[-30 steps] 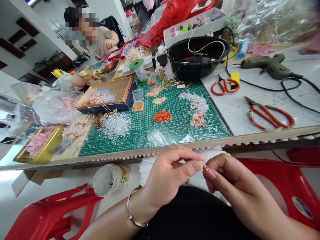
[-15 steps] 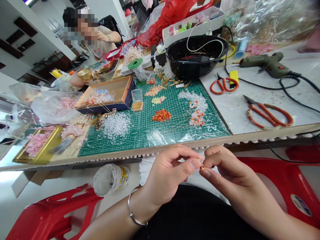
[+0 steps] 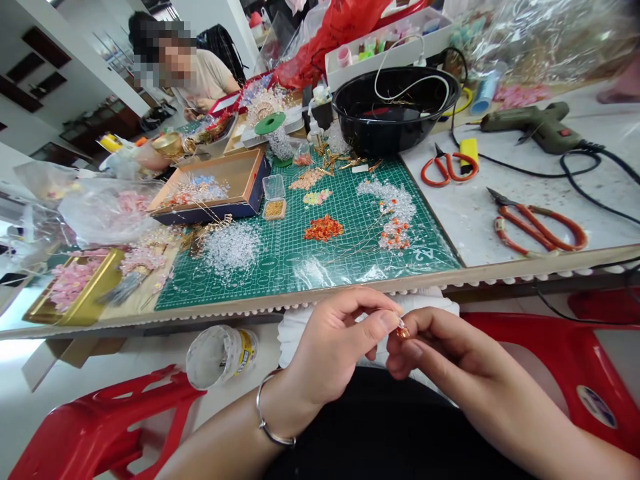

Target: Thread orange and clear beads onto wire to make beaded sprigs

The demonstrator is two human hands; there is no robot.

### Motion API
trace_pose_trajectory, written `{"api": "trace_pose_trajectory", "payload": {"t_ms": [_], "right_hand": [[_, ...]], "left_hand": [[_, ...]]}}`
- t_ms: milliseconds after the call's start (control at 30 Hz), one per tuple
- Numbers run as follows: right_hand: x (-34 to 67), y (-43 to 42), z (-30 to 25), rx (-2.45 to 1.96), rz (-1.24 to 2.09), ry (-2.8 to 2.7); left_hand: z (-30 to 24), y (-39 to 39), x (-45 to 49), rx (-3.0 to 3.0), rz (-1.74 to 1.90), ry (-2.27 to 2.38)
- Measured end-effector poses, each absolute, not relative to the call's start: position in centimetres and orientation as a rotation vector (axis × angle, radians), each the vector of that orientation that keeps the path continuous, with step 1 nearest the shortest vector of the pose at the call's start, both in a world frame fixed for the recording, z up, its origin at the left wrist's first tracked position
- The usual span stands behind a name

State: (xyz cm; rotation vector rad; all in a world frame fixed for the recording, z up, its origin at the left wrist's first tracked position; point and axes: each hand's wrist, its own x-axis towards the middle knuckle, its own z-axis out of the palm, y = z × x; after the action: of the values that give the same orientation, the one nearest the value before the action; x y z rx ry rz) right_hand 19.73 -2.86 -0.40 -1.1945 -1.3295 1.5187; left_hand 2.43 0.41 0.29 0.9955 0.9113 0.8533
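My left hand (image 3: pixel 335 350) and my right hand (image 3: pixel 450 357) meet over my lap, just below the table edge. Both pinch a tiny orange bead piece (image 3: pixel 403 330) between thumb and fingertips. A silver bangle (image 3: pixel 265 423) circles my left wrist. On the green cutting mat (image 3: pixel 350 257) above lie a pile of orange beads (image 3: pixel 324 229), clear beads (image 3: pixel 233 247) and a clear-and-orange heap (image 3: pixel 395 217). Thin wires lie across the mat.
Two orange-handled scissors (image 3: pixel 540 227) (image 3: pixel 447 170), a green glue gun (image 3: pixel 535 123) with its black cord, a black bowl (image 3: pixel 395 107) and a brown tray (image 3: pixel 220 190) sit on the table. Another person sits at the far left. Red stools (image 3: pixel 95 433) flank my legs; a white tub (image 3: pixel 220 353) lies below.
My right hand's fingers have curled in and shifted slightly left, bringing the bead piece tight against my left thumb. The far person has lowered their raised hand.
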Motion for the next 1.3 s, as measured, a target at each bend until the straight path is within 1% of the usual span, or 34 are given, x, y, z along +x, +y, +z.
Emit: {"api": "trace_pose_trajectory", "payload": {"t_ms": [167, 300, 500, 567, 733, 800, 900, 1033, 1133, 1300], "right_hand": [[19.7, -3.4, -1.3, -1.157, 1.630, -1.126], [19.5, -4.1, -2.0, -1.162, 1.611, -1.019], [19.5, -4.0, -2.2, -1.212, 1.555, -1.130], [19.5, -3.9, -2.3, -1.252, 1.457, -1.240], [20.0, -4.0, -2.4, -1.375, 1.000, -1.678], [20.6, -3.7, -2.0, -1.377, 0.864, -1.822], [21.7, -2.5, -0.8, -1.278, 0.660, -1.987], [23.1, -0.2, 0.7, -0.962, 0.346, -2.193], [23.7, 0.9, 1.1, -0.830, 0.305, -2.311], [23.9, 1.3, 1.4, -0.756, 0.390, -2.411]], "left_hand": [[0.3, 0.4, 2.3, 1.032, 0.845, 0.940], [0.6, 0.5, 2.3, 1.142, 0.783, 0.978], [1.2, 0.6, 2.2, 1.428, 0.692, 1.060], [1.4, 0.6, 2.3, 1.455, 0.664, 1.083], [1.4, 0.6, 2.6, 1.426, 0.586, 1.108], [1.4, 0.8, 2.6, 1.339, 0.580, 1.089], [1.1, 1.3, 2.4, 1.128, 0.554, 1.002], [0.6, 1.5, 2.4, 0.966, 0.476, 0.906], [0.6, 1.5, 2.5, 0.879, 0.458, 0.892], [0.4, 1.4, 2.4, 0.805, 0.411, 0.849]]}}
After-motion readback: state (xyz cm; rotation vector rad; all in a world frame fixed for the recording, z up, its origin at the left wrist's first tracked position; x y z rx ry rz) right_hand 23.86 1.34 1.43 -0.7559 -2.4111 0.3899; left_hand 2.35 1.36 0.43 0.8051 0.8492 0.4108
